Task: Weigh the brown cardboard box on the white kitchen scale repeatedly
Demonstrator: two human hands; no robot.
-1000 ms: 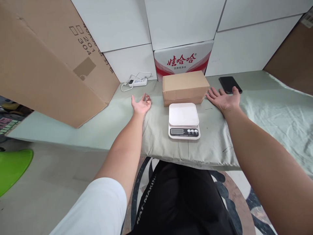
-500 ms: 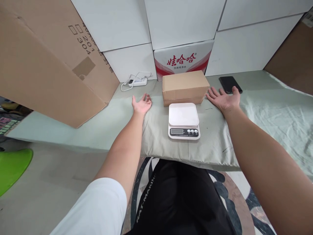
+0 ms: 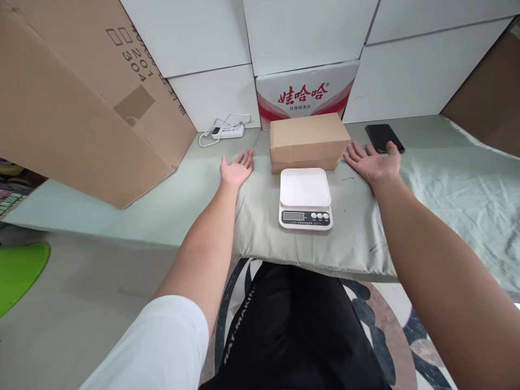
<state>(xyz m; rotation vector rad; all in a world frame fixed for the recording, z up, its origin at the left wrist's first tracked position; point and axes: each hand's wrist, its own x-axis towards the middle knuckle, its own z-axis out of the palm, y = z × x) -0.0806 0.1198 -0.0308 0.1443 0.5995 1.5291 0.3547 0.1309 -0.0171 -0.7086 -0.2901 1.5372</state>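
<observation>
Palm up on the green cloth, my left hand (image 3: 237, 169) is open and holds nothing, left of a small brown cardboard box (image 3: 306, 138). My right hand (image 3: 374, 162) also lies palm up and open, its fingertips close to the box's right side; whether they touch it I cannot tell. Just behind that hand is a black smartphone (image 3: 384, 138), lying flat. In front of the box stands a white digital kitchen scale (image 3: 305, 189) with a bare platform, a blank-looking display and several round buttons.
A white power strip (image 3: 228, 131) with a looped cable lies behind my left hand. On the left leans a large cardboard carton (image 3: 101, 124). White boxes (image 3: 300, 38) are stacked along the back, one with red lettering (image 3: 303, 93). The cloth-covered table (image 3: 284, 252) ends near my lap.
The fingers of my left hand have straightened and spread a little. The whole view has shifted slightly; my right hand, the box and the scale keep their places.
</observation>
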